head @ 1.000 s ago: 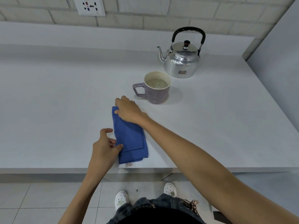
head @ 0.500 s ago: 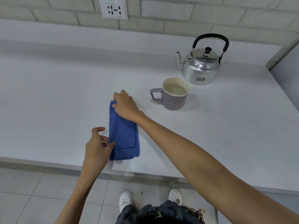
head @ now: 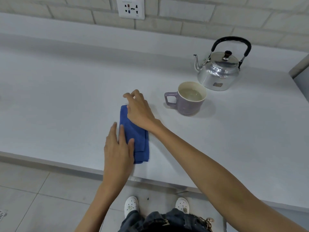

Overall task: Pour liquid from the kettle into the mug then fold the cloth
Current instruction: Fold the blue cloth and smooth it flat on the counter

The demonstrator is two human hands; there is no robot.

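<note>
Pressing the folded cloth [head: 133,136] flat near the table [head: 66,106] edge, we keep left hand [head: 119,153] and right hand [head: 139,111] fingers spread, gripping nothing, mug [head: 189,101] already filled.

Mug [head: 190,101] before kettle [head: 219,71], cloth [head: 137,136] seemingly nearer, left.

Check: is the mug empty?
No, the mug holds pale liquid, visible inside its rim, beside the kettle.
</note>
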